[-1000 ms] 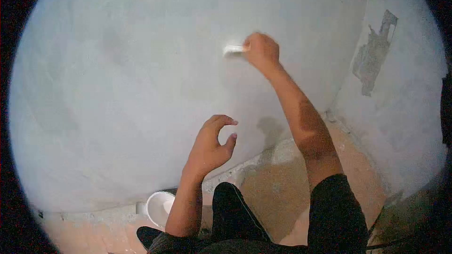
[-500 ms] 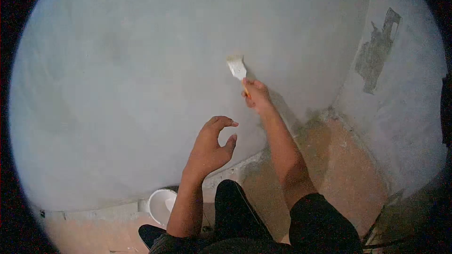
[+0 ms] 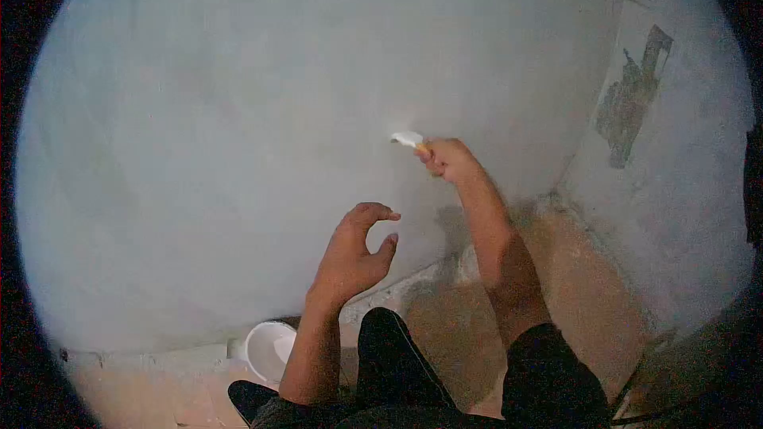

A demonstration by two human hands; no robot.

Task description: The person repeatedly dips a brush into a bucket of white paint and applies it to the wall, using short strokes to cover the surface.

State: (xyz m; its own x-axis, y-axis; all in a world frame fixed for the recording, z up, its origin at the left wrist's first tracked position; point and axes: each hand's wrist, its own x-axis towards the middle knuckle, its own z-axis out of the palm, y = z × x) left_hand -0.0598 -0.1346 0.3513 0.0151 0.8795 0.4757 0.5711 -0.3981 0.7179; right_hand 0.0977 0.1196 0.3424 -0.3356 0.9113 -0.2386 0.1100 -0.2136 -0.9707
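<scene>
A paintbrush with a yellowish handle is gripped in my right hand, its head coated white and pointing left. The brush head overlaps the pale wall in front of me. Lower and to the left, my left hand is held in the air with thumb and fingers curved apart, nothing between them. Below my left forearm stands a white bucket, partly hidden by that arm.
A side wall with a rough grey patch meets the front wall at the right corner. The floor is brownish and stained. My knee is bent near the wall's base.
My right hand has shifted slightly right, and the brush has turned from pointing up to pointing left, its head lower. My left hand stays nearly in place.
</scene>
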